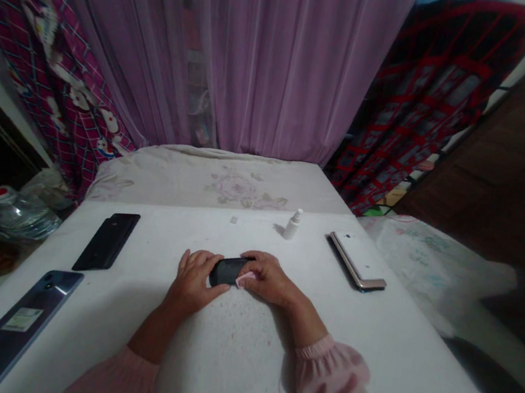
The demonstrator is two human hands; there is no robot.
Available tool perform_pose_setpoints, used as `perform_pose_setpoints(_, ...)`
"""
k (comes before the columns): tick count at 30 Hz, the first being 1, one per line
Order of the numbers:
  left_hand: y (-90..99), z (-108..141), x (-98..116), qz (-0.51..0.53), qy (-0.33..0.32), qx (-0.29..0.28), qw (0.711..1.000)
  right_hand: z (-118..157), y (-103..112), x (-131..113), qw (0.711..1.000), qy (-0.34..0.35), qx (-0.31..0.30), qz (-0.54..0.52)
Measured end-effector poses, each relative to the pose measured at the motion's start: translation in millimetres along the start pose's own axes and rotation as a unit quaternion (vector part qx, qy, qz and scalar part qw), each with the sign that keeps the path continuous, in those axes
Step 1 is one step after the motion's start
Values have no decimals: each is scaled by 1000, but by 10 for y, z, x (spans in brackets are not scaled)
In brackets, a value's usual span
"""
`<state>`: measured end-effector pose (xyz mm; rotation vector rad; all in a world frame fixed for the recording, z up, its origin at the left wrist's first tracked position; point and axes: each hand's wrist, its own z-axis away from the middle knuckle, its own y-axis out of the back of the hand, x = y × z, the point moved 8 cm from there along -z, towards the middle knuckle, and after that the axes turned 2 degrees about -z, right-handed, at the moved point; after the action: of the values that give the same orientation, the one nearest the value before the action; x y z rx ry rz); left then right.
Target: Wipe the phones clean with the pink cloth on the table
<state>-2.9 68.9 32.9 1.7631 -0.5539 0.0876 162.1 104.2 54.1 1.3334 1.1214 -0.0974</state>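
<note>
A small dark phone point(227, 271) lies sideways at the middle of the white table, between my two hands. My left hand point(191, 284) grips its left end, with the thumb along the near edge. On the right end, my right hand point(270, 280) is closed around a small pink cloth point(246, 279) that touches the phone's surface. Part of the phone's right end is hidden under those fingers. Beyond the right hand stands a small white spray bottle point(292, 226), upright. A tiny grey square point(234, 220) lies flat behind the phone.
At the left lie black phones point(107, 241), overlapping, and a larger blue-grey phone point(15, 329) with a label. Stacked phones point(355, 260), white on top, rest at the right. Purple curtains point(287, 58) hang behind the table. A red-capped plastic bottle point(20, 215) stands off its left side.
</note>
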Motion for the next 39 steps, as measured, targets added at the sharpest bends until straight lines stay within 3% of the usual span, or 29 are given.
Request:
perform_pose_setpoints(5,2,-5,12,5,4,-7,1000,-87,0,-44,997,-23,62,27)
perform_pose_setpoints(9,64,-9,89,3,12,1,1000,-146,-2,-9,989,-82,100,76)
perform_pose_setpoints(14,87,-9,115,-3,14,9,1000,-162,5,-17,983,-108,119,94)
perform_pose_setpoints(17,34,-9,57,0,9,-4,1000,-134,16,-33,990,-77,102,60)
perform_pose_setpoints(22,0,0,8,2,3,-6,1000,-24,-10,-26,1000,20,18,-11)
perform_pose_setpoints(26,22,-1,35,1,1,-2,1000,26,-54,40,999,40,-8,-6)
perform_pose_setpoints(32,3,-12,12,2,7,-9,1000,-72,-48,23,998,11,55,0)
perform_pose_setpoints(39,14,-6,46,-2,10,-7,1000,-170,-8,9,987,-84,120,67)
